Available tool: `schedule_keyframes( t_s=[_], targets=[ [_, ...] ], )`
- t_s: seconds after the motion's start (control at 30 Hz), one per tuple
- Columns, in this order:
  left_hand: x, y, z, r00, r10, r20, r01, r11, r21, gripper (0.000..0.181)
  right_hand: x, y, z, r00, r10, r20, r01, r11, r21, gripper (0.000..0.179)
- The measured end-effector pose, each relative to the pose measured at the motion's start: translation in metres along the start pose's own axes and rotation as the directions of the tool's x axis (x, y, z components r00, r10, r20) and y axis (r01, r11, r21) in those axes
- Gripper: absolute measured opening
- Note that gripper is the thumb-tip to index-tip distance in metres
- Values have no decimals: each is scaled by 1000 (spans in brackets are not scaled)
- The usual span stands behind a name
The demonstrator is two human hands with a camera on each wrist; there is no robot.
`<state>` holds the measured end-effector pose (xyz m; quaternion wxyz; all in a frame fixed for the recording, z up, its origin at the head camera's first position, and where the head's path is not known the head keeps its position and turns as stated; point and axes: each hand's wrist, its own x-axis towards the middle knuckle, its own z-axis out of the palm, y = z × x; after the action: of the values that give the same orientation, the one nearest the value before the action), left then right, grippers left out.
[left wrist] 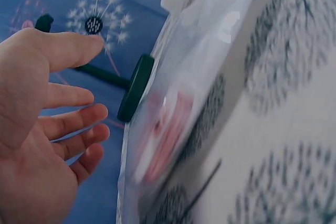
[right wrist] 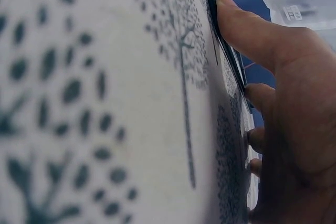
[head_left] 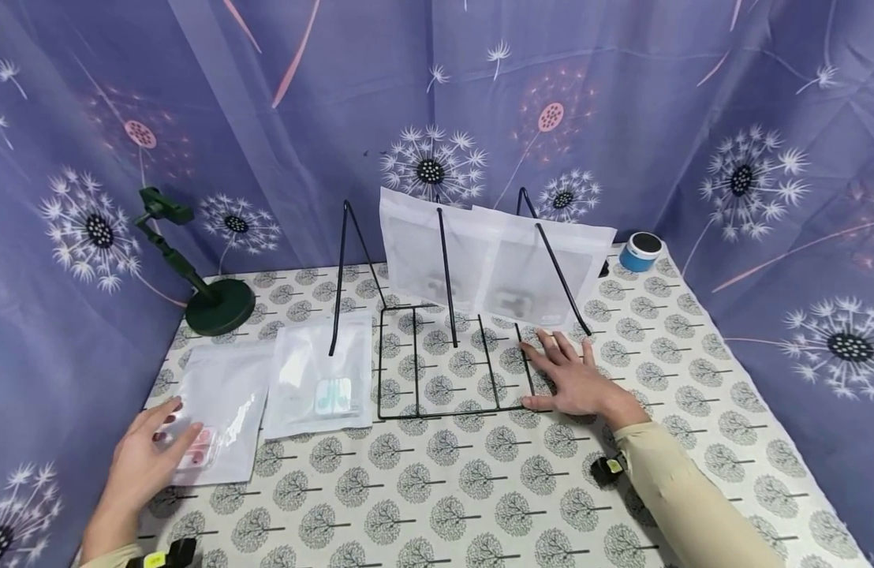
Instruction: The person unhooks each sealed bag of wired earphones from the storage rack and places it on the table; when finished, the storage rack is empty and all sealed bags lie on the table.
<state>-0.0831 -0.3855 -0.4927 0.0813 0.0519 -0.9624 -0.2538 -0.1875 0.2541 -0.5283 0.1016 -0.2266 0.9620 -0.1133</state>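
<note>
My left hand point(head_left: 142, 457) hovers over a white zip bag point(head_left: 227, 386) lying flat, its fingers loosely bent and apart from the bag in the left wrist view. Through the clear film a pink item in a small case point(left wrist: 168, 132) shows. Beside it lies a second white bag point(head_left: 298, 355) with a teal item inside, partly under the rack's left upright. On the right, my right hand point(head_left: 579, 383) spreads its fingers over the right end of a black wire rack point(head_left: 451, 414), thumb at the base wire. Two more white bags point(head_left: 412, 241) point(head_left: 550, 256) stand upright in the rack.
A dark green stand point(head_left: 220, 308) with a jointed arm is at the back left. At the back right stands a blue and white round jar point(head_left: 640, 252). A purple dandelion-print curtain point(head_left: 323, 118) surrounds the tree-patterned tablecloth point(head_left: 423, 489).
</note>
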Motion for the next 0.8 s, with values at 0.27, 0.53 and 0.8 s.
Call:
schedule_keyframes(
  t_s=[0.27,0.53,0.8],
  targets=[
    [15,20,13,990,144,12,-142,985,-94,62,0,0,0,1000,-4,-2,4,1000,-3,100],
    [29,49,24,963,262,56,-251,955,-156,73,0,1,1,1000,1,8,-1,1000,-1,100],
    [42,62,36,943,313,112,-291,940,-177,82,0,1,1,1000,-8,-4,8,1000,20,99]
  ],
)
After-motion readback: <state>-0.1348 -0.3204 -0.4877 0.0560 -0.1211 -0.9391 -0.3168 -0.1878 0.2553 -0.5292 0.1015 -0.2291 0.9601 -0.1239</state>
